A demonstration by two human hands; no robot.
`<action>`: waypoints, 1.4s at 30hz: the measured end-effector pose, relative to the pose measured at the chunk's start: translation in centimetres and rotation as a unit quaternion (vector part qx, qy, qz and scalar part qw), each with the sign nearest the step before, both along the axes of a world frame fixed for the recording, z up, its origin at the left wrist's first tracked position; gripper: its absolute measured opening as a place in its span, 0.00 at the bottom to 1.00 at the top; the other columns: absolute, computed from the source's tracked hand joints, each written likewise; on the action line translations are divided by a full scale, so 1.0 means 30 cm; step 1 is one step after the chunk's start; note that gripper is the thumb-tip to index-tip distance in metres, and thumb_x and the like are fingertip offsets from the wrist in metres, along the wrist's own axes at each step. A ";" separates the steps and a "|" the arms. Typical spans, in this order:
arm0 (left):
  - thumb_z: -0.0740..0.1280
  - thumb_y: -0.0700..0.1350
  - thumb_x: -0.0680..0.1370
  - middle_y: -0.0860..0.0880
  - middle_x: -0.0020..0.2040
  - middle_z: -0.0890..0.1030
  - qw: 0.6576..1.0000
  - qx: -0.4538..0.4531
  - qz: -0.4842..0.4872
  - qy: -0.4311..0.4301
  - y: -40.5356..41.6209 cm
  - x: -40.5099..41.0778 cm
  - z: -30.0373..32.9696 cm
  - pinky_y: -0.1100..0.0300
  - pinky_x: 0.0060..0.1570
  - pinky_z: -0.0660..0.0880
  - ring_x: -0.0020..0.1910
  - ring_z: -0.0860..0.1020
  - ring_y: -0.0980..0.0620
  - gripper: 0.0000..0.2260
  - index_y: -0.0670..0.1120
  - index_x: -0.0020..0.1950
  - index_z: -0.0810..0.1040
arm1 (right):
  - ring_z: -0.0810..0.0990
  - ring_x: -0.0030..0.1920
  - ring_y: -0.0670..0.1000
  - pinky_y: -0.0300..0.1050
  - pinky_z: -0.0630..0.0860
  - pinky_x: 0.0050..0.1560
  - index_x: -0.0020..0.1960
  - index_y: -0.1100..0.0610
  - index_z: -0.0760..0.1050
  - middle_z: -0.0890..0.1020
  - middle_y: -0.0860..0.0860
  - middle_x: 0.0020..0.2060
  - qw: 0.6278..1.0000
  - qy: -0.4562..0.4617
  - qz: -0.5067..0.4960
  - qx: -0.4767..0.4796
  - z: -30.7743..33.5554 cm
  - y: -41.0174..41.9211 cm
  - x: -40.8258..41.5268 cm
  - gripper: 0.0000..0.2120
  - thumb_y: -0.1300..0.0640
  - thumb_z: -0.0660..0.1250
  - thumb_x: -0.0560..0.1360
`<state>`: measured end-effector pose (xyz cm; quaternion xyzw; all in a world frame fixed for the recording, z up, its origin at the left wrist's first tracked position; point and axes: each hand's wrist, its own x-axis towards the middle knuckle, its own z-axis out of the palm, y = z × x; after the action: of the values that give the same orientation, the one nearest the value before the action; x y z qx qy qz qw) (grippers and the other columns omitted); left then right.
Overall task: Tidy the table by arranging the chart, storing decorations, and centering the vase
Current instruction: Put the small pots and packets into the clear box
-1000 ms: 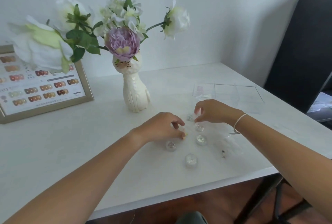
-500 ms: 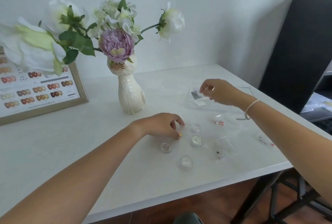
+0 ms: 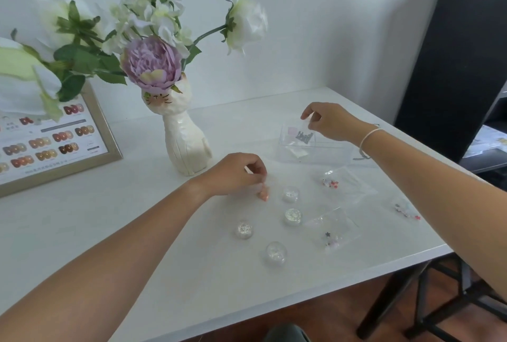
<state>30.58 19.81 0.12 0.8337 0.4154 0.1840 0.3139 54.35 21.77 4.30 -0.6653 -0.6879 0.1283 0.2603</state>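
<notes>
A white cat-shaped vase with white and lilac flowers stands at the back, left of centre. The framed colour chart leans at the far left. My left hand hovers just right of the vase, pinching a small clear packet with a pink piece. My right hand is over the clear storage box, pinching a small clear packet with dark decorations that hangs into the box. Several round glitter jars sit in front of my left hand.
Three small clear bags of decorations lie right of the jars. The white table's front edge runs below the jars. A black panel stands at the right. Dark chair legs show under the table.
My right hand has moved from the jars back and right to above the clear box, carrying the packet with dark decorations. My left hand has stayed by the jars and lifted a little.
</notes>
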 end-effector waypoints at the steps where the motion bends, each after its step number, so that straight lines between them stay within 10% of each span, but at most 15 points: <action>1: 0.67 0.37 0.74 0.57 0.37 0.77 1.000 0.004 0.002 -0.013 0.012 0.003 0.013 0.78 0.29 0.66 0.27 0.73 0.71 0.06 0.48 0.40 0.77 | 0.71 0.36 0.45 0.29 0.65 0.32 0.55 0.60 0.75 0.75 0.49 0.39 1.000 0.002 0.004 -0.002 -0.005 0.005 0.002 0.11 0.66 0.61 0.74; 12: 0.67 0.41 0.74 0.54 0.37 0.79 0.992 0.043 0.052 -0.104 0.127 0.095 0.137 0.75 0.26 0.66 0.32 0.75 0.58 0.07 0.53 0.40 0.77 | 0.71 0.31 0.45 0.26 0.66 0.28 0.50 0.56 0.80 0.80 0.49 0.39 0.998 0.009 0.048 -0.026 -0.059 0.019 0.008 0.08 0.61 0.66 0.72; 17: 0.65 0.41 0.76 0.55 0.38 0.79 0.990 0.041 0.063 -0.117 0.169 0.147 0.141 0.75 0.26 0.67 0.34 0.74 0.57 0.04 0.49 0.45 0.77 | 0.71 0.39 0.42 0.36 0.64 0.44 0.51 0.51 0.81 0.76 0.44 0.45 0.998 -0.016 0.020 0.052 -0.068 0.005 0.030 0.09 0.57 0.63 0.76; 22: 0.65 0.40 0.76 0.54 0.37 0.78 0.987 0.036 0.074 -0.139 0.205 0.203 0.142 0.78 0.26 0.65 0.35 0.73 0.58 0.03 0.47 0.47 0.78 | 0.72 0.31 0.37 0.24 0.65 0.30 0.47 0.48 0.81 0.78 0.42 0.44 0.993 0.050 -0.010 0.106 -0.044 -0.059 0.070 0.09 0.57 0.62 0.75; 35: 0.64 0.41 0.75 0.49 0.47 0.82 0.992 0.100 0.072 -0.034 0.256 0.292 0.056 0.67 0.39 0.69 0.46 0.77 0.53 0.07 0.45 0.47 0.82 | 0.75 0.38 0.57 0.32 0.69 0.35 0.40 0.42 0.78 0.79 0.36 0.40 0.993 0.069 0.049 0.080 -0.066 -0.236 0.047 0.10 0.57 0.65 0.74; 42: 0.63 0.45 0.77 0.46 0.61 0.76 0.978 0.191 0.078 0.028 0.229 0.258 0.039 0.61 0.54 0.70 0.55 0.76 0.48 0.14 0.47 0.62 0.77 | 0.74 0.34 0.45 0.29 0.70 0.36 0.39 0.38 0.76 0.79 0.38 0.40 0.991 0.049 0.121 0.002 -0.123 -0.267 -0.002 0.13 0.57 0.66 0.74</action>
<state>38.32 26.68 1.30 0.8484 0.4446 0.2603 0.1215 54.30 13.75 0.63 -0.5695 -0.7502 0.1902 0.2770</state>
